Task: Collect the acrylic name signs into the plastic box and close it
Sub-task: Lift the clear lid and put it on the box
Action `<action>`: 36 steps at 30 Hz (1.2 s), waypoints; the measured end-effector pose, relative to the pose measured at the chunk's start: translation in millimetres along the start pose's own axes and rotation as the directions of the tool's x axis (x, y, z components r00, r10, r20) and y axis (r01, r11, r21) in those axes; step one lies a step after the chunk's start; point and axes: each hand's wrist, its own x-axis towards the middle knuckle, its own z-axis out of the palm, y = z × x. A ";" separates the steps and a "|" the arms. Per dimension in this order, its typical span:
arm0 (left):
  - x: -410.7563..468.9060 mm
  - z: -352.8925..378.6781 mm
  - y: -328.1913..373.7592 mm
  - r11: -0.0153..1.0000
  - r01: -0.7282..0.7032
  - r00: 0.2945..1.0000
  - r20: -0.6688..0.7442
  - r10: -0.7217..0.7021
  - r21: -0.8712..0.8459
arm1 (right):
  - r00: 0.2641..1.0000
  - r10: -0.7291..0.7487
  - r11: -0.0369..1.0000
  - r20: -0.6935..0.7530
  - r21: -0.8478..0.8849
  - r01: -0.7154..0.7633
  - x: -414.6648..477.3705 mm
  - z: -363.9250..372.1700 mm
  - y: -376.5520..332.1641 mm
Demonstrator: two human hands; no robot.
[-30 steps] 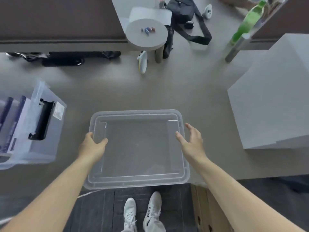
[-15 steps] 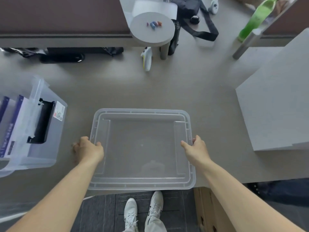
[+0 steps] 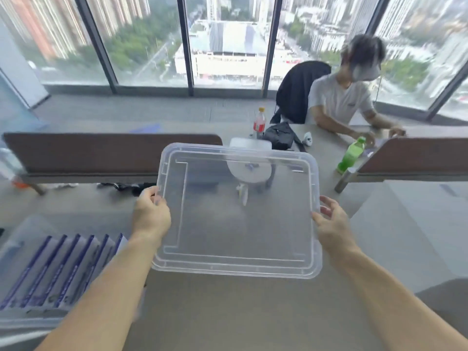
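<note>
Clear plastic lid [image 3: 243, 219], ridged rim.

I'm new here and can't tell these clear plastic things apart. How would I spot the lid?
Start at the grey table in front of the person wearing the camera. The lid is the flat clear sheet gripped at its sides by the left hand and right hand. Unlike the deep box at the left holding blue-edged signs, it is shallow and empty.

the lid [image 3: 238, 211] is clear, glossy plastic, smooth with moulded ridges. the table [image 3: 228, 312] looks matt grey and smooth. the green bottle [image 3: 350, 154] is shiny plastic. the divider [image 3: 101, 153] is matt brown, the bag [image 3: 278, 135] black cloth.
</note>
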 end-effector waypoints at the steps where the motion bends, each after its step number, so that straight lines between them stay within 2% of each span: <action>1: 4.5 -20.3 26.6 0.996 -0.044 0.998 -0.036 0.042 -0.073 | 0.999 -0.046 0.997 -0.001 0.056 0.046 -0.3 -6.1 -29.0; 4: 11.4 -86.1 89.2 0.966 -0.200 0.971 -0.164 0.174 -0.163 | 0.982 -0.191 0.972 -0.002 0.140 0.189 -13.0 -19.4 -105.3; 6: 14.8 -124.6 112.5 0.936 -0.327 0.928 -0.232 0.293 -0.127 | 0.950 -0.307 0.941 -0.050 0.136 0.311 -25.7 -22.0 -143.9; 9: 19.8 -165.9 119.2 0.897 -0.442 0.866 -0.267 0.423 -0.013 | 0.892 -0.440 0.890 -0.105 0.080 0.449 -43.8 -20.8 -182.4; 13: 28.0 -202.8 98.9 0.892 -0.448 0.863 -0.231 0.449 0.058 | 0.868 -0.497 0.861 -0.018 0.115 0.496 -59.9 -10.3 -197.6; 16: 25.5 -223.1 84.7 0.890 -0.423 0.846 -0.277 0.455 0.167 | 0.853 -0.521 0.845 -0.017 0.130 0.519 -56.8 9.6 -203.5; 20: 21.9 -253.5 71.5 0.906 -0.358 0.834 -0.359 0.419 0.224 | 0.819 -0.574 0.814 -0.027 0.088 0.574 -48.7 52.0 -214.3; 24: 36.1 -295.4 47.3 0.935 -0.316 0.843 -0.405 0.354 0.161 | 0.768 -0.640 0.768 -0.018 0.001 0.641 -62.5 102.4 -215.0; 30: 73.0 -343.2 -11.4 0.971 -0.241 0.885 -0.410 0.221 0.004 | 0.816 -0.563 0.819 0.133 0.223 0.529 -84.3 182.7 -219.3; 34: 124.8 -366.3 -51.7 0.942 -0.170 0.957 -0.275 0.089 -0.289 | 0.862 -0.482 0.854 0.156 0.306 0.422 -96.5 231.6 -225.1; 36: 151.7 -376.4 -67.6 0.938 -0.122 0.982 -0.177 0.067 -0.324 | 0.886 -0.427 0.875 0.178 0.328 0.356 -104.0 255.3 -224.4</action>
